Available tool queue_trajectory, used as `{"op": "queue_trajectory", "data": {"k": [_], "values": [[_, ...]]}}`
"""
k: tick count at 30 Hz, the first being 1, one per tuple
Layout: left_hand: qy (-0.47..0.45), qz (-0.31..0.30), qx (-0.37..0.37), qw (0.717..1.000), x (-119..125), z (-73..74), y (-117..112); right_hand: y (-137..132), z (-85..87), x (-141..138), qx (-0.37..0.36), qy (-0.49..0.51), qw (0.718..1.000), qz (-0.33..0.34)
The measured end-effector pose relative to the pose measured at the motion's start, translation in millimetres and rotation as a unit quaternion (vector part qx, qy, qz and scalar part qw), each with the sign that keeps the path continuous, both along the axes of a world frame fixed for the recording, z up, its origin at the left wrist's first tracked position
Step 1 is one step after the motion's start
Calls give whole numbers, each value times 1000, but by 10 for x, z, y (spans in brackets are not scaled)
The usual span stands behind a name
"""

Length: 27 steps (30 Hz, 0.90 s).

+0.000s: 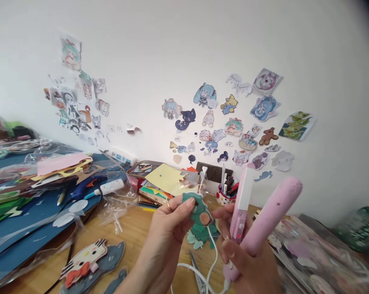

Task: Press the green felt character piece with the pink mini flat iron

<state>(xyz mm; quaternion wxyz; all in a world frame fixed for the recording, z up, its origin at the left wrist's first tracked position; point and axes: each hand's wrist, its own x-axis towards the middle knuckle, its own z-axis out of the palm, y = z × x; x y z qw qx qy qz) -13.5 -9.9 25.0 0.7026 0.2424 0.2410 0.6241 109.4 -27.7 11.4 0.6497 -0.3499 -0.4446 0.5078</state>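
Note:
My left hand is closed on a green foam cutout with a brown round patch, thumb in front and fingers behind. A ring shows on one finger. My right hand grips a pink hair straightener near its hinge end. Its two arms are spread apart, a small red light glows on it, and a white cord leaves its lower end. The straightener stands just right of the cutout, apart from its plates. Below the cutout lie green scraps and scissors.
At lower left lie a cat-faced felt piece and blue-grey pieces. Coloured sheets cover a blue mat. Behind my hands are yellow paper and a pen cup. Plastic-wrapped items lie at right. Cutouts hang on the wall.

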Motion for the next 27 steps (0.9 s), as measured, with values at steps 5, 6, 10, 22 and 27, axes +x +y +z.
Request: {"op": "queue_trajectory", "data": {"k": [5,6,10,22,27], "values": [[-58,-47,-18,997,128,-31,-121,-30,-75,-167,-19,42,994,-98],[-56,-55,-19,997,148,-31,-136,-36,-74,-175,-26,42,990,-131],[22,-78,3,997,136,-14,-114,-41,10,-97,-44,-3,977,-208],[253,-24,48,966,-118,119,3,-50,192,76,-93,-86,986,-108],[242,-21,64,968,-118,83,14,-58,209,31,-108,-100,980,-136]]}}
